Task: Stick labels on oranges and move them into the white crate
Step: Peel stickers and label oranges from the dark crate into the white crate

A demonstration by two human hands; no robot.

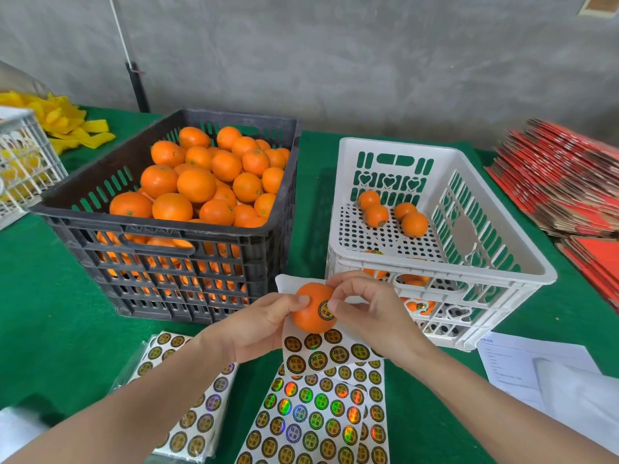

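Note:
My left hand grips an orange together with a partly used label sheet just above the table. A round gold label sits on the orange's right side, and my right hand presses it with the thumb, fingers curled over the fruit. The black crate at left is heaped with unlabelled oranges. The white crate at right holds several oranges on its perforated floor.
More holographic label sheets lie on the green table below my hands, with a wrapped stack to their left. Red flattened cartons are stacked far right, white papers near right, a white basket and yellow netting far left.

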